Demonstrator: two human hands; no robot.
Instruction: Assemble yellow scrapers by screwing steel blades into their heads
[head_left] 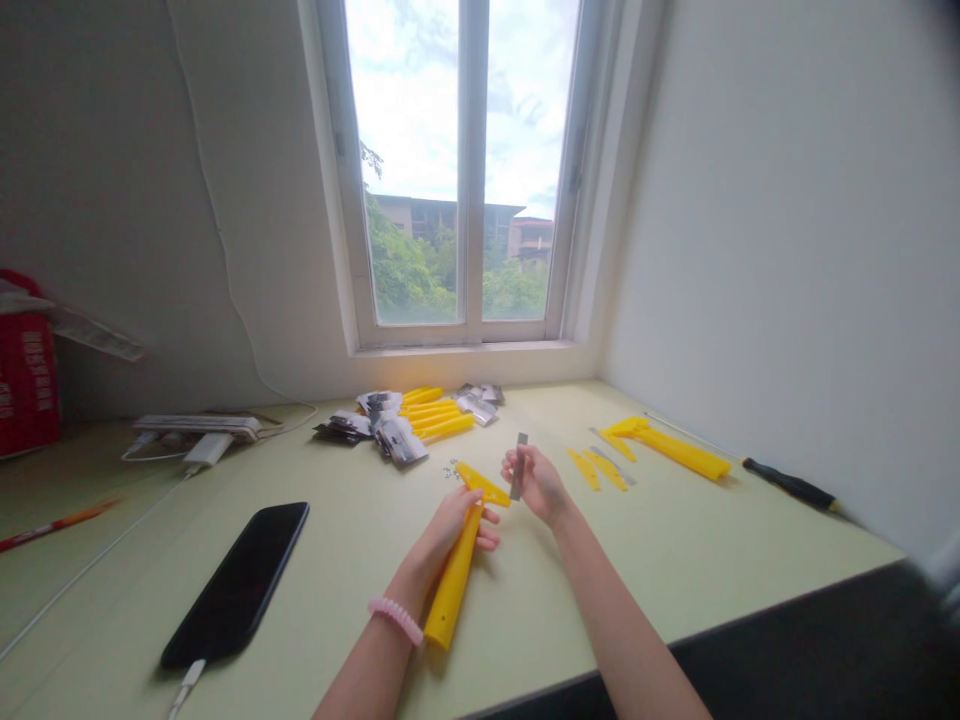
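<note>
In the head view, my left hand (455, 522) grips a yellow plastic scraper handle (456, 585) just below its wide triangular head, with the handle slanting down towards me. My right hand (544, 490) pinches a thin grey metal blade (519, 468), held upright close to the right tip of the scraper's head. Whether the blade touches the head I cannot tell. Behind the head, several small screws (450, 468) lie on the table. Right of my right hand are loose yellow triangular plates (584, 469) and a thin blade.
Yellow handles (442, 415) and grey-black packets (401, 440) are piled below the window. At right lie another yellow scraper (679, 450) and a black-handled screwdriver (791, 485). A plugged-in phone (238, 585), a power strip (195, 430) and a red-orange pen (56, 525) are at left.
</note>
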